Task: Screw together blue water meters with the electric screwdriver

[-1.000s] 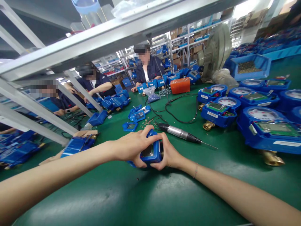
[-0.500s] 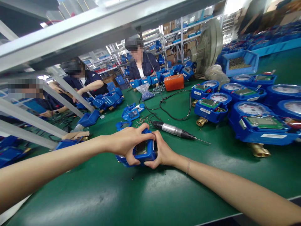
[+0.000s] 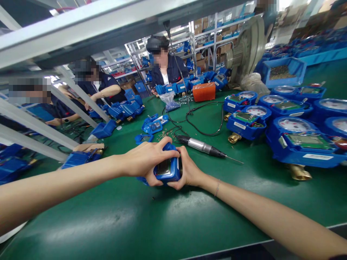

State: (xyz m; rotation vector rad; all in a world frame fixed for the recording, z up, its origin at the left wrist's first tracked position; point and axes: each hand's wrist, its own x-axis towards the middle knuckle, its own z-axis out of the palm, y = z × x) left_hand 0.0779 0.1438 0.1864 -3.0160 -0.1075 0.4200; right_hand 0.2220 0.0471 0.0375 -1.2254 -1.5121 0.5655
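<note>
A blue water meter [image 3: 168, 173] with a small display window is held between both hands, just over the green tabletop. My left hand [image 3: 148, 160] lies across its top, thumb and fingers closed around the blue casing. From the right side my right hand [image 3: 187, 169] grips the end of the casing. Much of the meter is hidden behind the fingers. Just beyond the hands lies an electric screwdriver [image 3: 202, 146], its bit pointing right. Small loose screws [image 3: 169, 134] are scattered beside blue plastic covers [image 3: 154, 124].
Several open blue meters [image 3: 296, 139] with brass fittings crowd the right side. Behind them are a blue bin of small parts [image 3: 283, 70] and a blower [image 3: 244, 52]. An orange box [image 3: 204, 92] and a black cable [image 3: 206, 133] lie farther back. Co-workers [image 3: 169, 70] sit across the table.
The meter has tilted slightly, with its display end raised a little, while both hands keep their grip. The camera view has shifted slightly.
</note>
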